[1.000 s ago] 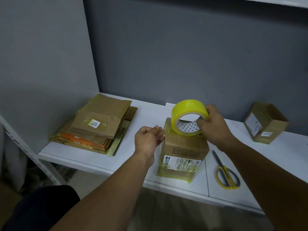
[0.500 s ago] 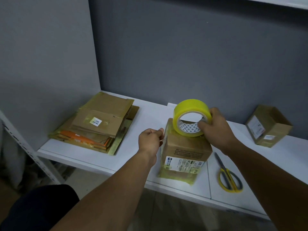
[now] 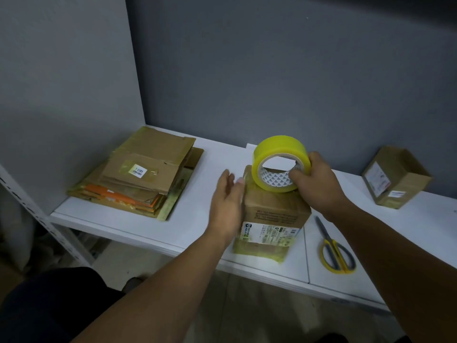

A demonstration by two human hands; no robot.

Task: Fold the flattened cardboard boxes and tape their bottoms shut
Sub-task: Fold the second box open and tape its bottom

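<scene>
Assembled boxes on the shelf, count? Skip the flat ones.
2. The centre box sits under the tape roll that the right hand grips; the far-right box stands near the wall. None seems hidden.

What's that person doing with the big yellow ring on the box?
That's a roll of yellow tape. The person's right hand grips it on top of a folded cardboard box on the white shelf. The left hand is open at the box's left side, too blurry to tell if it touches. A pile of flattened boxes waits on the left; scissors and another box sit on the right.
</scene>
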